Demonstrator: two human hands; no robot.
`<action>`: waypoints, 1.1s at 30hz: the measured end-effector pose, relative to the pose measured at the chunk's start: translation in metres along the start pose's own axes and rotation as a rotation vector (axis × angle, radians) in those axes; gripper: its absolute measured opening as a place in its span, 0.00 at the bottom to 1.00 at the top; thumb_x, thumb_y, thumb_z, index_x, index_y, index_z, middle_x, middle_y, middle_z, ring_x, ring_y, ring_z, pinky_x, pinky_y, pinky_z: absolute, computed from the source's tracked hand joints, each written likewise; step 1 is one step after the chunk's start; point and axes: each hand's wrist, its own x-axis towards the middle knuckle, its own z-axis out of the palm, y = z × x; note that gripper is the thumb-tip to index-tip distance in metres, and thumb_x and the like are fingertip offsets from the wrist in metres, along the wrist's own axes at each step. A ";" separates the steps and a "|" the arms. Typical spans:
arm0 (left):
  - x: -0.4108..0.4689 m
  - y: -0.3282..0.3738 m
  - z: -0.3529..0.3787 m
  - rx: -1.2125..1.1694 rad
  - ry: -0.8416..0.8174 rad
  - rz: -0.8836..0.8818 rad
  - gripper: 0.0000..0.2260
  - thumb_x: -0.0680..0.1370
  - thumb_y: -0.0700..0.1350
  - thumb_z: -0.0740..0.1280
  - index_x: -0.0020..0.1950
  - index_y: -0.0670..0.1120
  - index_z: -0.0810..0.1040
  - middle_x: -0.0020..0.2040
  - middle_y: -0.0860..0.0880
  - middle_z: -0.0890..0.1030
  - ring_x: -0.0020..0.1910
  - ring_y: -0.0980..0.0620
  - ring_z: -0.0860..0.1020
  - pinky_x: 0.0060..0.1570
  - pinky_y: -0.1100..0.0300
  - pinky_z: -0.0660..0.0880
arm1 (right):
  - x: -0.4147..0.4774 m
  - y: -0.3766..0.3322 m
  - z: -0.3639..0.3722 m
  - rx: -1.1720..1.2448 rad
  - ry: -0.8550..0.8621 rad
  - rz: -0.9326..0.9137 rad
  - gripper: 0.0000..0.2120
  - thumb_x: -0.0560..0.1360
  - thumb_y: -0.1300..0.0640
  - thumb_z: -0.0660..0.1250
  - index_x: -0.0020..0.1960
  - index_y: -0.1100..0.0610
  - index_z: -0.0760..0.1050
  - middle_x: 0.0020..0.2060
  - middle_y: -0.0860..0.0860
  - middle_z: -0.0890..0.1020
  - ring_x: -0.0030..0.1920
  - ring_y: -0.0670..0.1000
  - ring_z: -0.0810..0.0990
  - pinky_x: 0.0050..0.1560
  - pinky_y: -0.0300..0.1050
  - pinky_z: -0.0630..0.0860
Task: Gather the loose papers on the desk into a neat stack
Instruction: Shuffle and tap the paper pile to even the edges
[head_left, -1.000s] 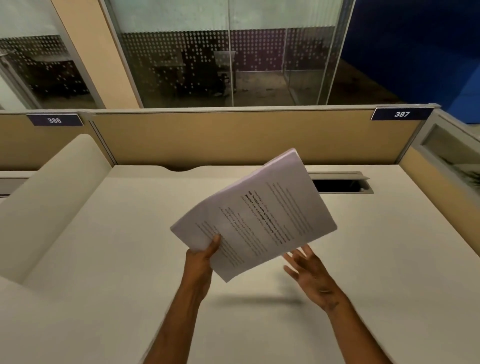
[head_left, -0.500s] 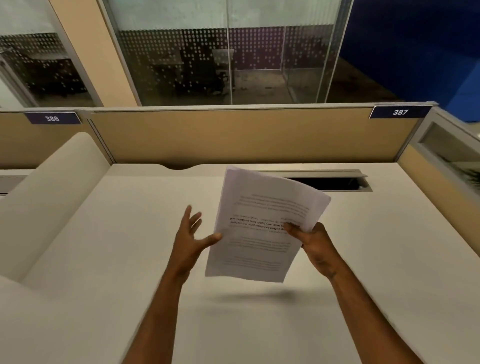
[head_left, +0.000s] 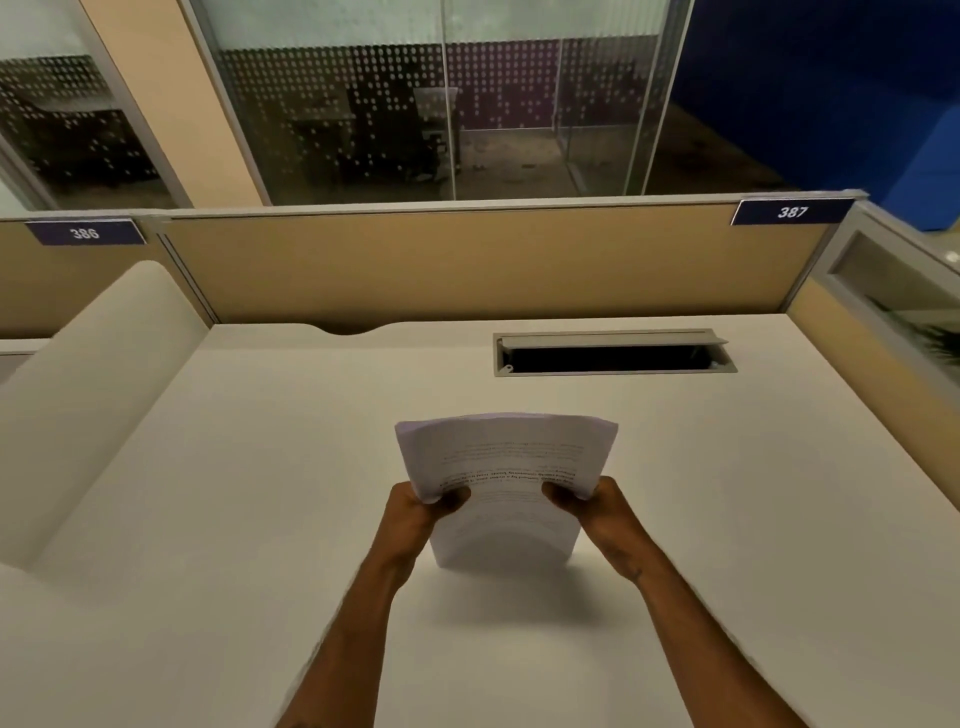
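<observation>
A stack of white printed papers (head_left: 506, 467) stands upright on its lower edge on the white desk (head_left: 260, 493), in the middle of the view. The top of the stack bends slightly toward the far side. My left hand (head_left: 415, 512) grips its left edge and my right hand (head_left: 592, 506) grips its right edge, thumbs on the printed face. The lower edge of the papers is blurred where it meets the desk.
An open cable slot (head_left: 613, 356) is cut into the desk at the back right. Tan partition walls (head_left: 467, 265) close the back and right side. A cream rounded divider (head_left: 88, 374) runs along the left.
The papers went from my left hand to my right, then both hands took the sides. The stack turned upright and came down with its lower edge on the desk.
</observation>
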 end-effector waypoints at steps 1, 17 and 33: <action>-0.001 -0.001 0.000 0.003 0.013 -0.010 0.14 0.70 0.48 0.77 0.55 0.50 0.87 0.53 0.45 0.88 0.52 0.43 0.86 0.51 0.49 0.84 | 0.000 0.000 0.001 -0.008 0.002 0.009 0.07 0.75 0.53 0.73 0.52 0.46 0.84 0.51 0.46 0.88 0.52 0.47 0.86 0.50 0.40 0.82; 0.007 0.018 0.000 -0.418 0.139 0.027 0.16 0.71 0.42 0.78 0.59 0.46 0.84 0.57 0.47 0.88 0.55 0.47 0.86 0.53 0.53 0.84 | -0.007 0.016 -0.024 0.190 0.010 0.013 0.33 0.67 0.50 0.79 0.70 0.46 0.73 0.61 0.47 0.84 0.62 0.47 0.82 0.60 0.42 0.77; 0.000 0.017 -0.047 -0.668 0.102 0.008 0.23 0.75 0.36 0.65 0.70 0.43 0.76 0.60 0.44 0.86 0.56 0.47 0.86 0.55 0.54 0.83 | 0.009 -0.033 -0.020 0.340 0.051 -0.113 0.16 0.69 0.49 0.76 0.56 0.50 0.84 0.53 0.55 0.87 0.51 0.54 0.86 0.46 0.45 0.83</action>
